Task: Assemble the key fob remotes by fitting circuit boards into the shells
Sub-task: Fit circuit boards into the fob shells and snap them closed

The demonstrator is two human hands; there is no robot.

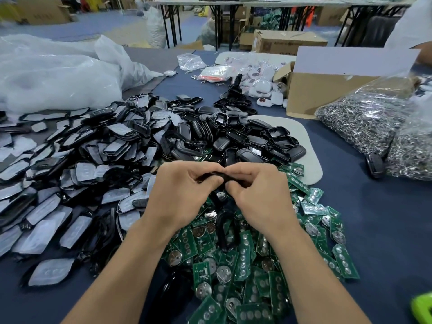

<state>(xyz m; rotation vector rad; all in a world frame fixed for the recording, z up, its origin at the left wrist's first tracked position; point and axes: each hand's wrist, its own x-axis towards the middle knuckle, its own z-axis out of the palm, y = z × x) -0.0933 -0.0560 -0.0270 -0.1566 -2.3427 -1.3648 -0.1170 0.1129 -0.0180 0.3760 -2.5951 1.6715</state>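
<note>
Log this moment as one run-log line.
left hand: grips black shell | right hand: pinches same shell | board inside: hidden | green circuit boards: heaped below hands | empty shells: heaped beyond hands

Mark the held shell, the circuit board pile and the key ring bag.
shell [210, 176]: head view, its exposed dark top edge.
circuit board pile [244, 258]: head view, a green board mid-pile.
key ring bag [364, 122]: head view, the bag's middle.
</note>
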